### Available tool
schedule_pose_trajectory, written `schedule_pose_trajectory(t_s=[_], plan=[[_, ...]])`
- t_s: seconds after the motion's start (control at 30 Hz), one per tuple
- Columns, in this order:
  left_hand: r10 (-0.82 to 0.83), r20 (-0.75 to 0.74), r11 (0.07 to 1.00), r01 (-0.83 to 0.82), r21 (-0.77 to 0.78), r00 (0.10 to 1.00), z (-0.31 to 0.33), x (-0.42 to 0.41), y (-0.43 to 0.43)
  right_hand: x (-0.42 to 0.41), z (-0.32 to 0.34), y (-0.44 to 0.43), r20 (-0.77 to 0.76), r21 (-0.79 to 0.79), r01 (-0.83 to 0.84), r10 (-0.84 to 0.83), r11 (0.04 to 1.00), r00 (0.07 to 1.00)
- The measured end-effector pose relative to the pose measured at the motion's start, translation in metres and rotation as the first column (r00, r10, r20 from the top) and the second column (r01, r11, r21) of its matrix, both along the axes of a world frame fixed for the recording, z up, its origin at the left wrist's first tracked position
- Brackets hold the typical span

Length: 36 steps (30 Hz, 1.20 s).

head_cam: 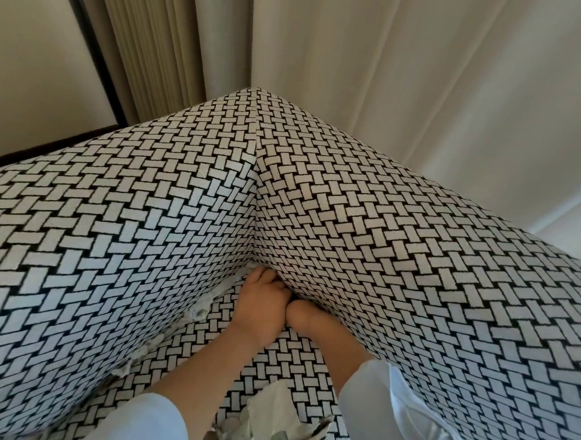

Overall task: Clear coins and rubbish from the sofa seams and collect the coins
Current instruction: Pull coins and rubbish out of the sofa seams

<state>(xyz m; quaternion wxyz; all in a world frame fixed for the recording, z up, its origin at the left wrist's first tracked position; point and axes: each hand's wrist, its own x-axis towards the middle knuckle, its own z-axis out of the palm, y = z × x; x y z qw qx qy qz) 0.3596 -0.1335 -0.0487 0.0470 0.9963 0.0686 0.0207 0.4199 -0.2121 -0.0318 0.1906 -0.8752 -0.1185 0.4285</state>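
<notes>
Sofa corner point(255, 183) tight: left cushion point(111, 243) and right cushion point(414, 278) meet seat point(206, 344) in narrow V. Left hand point(260, 306) and right hand point(313, 323), touching, fill corner; fingers point(262, 275) pushed under right cushion, tips hidden. Left seam point(173, 328) lined with paper scraps point(199, 313); room beside left forearm. Crumpled paper heap point(270, 419) blocks seat between sleeves. Bare seat strip between heap and hands.

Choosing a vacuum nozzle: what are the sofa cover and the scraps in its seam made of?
Sofa cover: matte upholstery fabric, going by the fuzzy-edged basket-weave print and soft creases. Scraps: probably paper or tissue, white, with torn, crumpled edges.
</notes>
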Motion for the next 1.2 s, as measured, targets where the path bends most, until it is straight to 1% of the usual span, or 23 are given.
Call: schedule_pose_trajectory(t_s=[0.13, 0.2, 0.3, 0.47, 0.57, 0.63, 0.73, 0.77, 0.83, 0.97, 1.0, 1.13, 1.2], plan=[[0.002, 0.025, 1.0, -0.002, -0.012, 1.0, 0.0, -0.002, 0.0, -0.001, -0.002, -0.003, -0.005, 0.015, 0.092, -0.092, 0.996, 0.996], [0.006, 0.029, 1.0, -0.006, -0.013, 1.0, -0.001, -0.002, -0.001, -0.002, -0.003, -0.005, -0.008, 0.02, 0.113, -0.113, 0.993, 0.994], [0.002, 0.05, 1.0, -0.001, -0.02, 0.999, -0.003, -0.003, 0.0, -0.006, -0.006, -0.009, 0.011, 0.068, 0.145, -0.146, 0.987, 0.989], [-0.006, 0.082, 0.999, 0.009, -0.041, 0.997, -0.006, -0.005, 0.001, -0.012, -0.008, -0.023, 0.076, 0.168, 0.093, -0.107, 0.981, 0.991], [0.005, 0.082, 0.999, -0.002, -0.042, 0.997, -0.007, -0.007, 0.002, -0.013, -0.008, -0.027, 0.086, 0.175, 0.095, -0.111, 0.98, 0.99], [0.015, 0.089, 0.999, -0.012, -0.04, 0.996, -0.007, -0.008, 0.001, -0.015, -0.008, -0.027, 0.125, 0.11, 0.039, -0.053, 0.993, 0.991], [0.024, 0.075, 0.999, -0.021, -0.035, 0.997, -0.008, -0.007, 0.001, -0.013, -0.004, -0.024, 0.204, -0.076, -0.103, 0.117, 0.992, 0.972], [0.025, 0.07, 0.999, -0.023, -0.032, 0.997, -0.008, -0.007, 0.0, -0.012, -0.003, -0.025, 0.205, -0.093, -0.127, 0.143, 0.988, 0.968], [0.028, 0.069, 0.999, -0.026, -0.03, 0.997, -0.009, -0.007, 0.001, -0.008, -0.004, -0.027, 0.172, -0.059, -0.142, 0.15, 0.988, 0.974], [0.03, 0.073, 0.999, -0.028, -0.038, 0.997, -0.009, -0.006, 0.001, -0.006, -0.008, -0.039, 0.079, 0.171, -0.022, 0.008, 0.985, 0.997], [0.032, 0.071, 0.999, -0.029, -0.039, 0.997, -0.008, -0.006, 0.001, -0.006, -0.009, -0.039, 0.069, 0.201, -0.01, -0.004, 0.98, 0.998], [0.03, 0.056, 0.999, -0.028, -0.022, 0.998, -0.007, -0.006, 0.0, -0.009, -0.01, -0.037, 0.064, 0.261, -0.02, 0.003, 0.965, 0.998], [0.033, 0.063, 0.999, -0.032, -0.024, 0.997, -0.007, -0.006, 0.0, -0.009, -0.01, -0.034, 0.065, 0.244, -0.015, -0.001, 0.97, 0.998]])
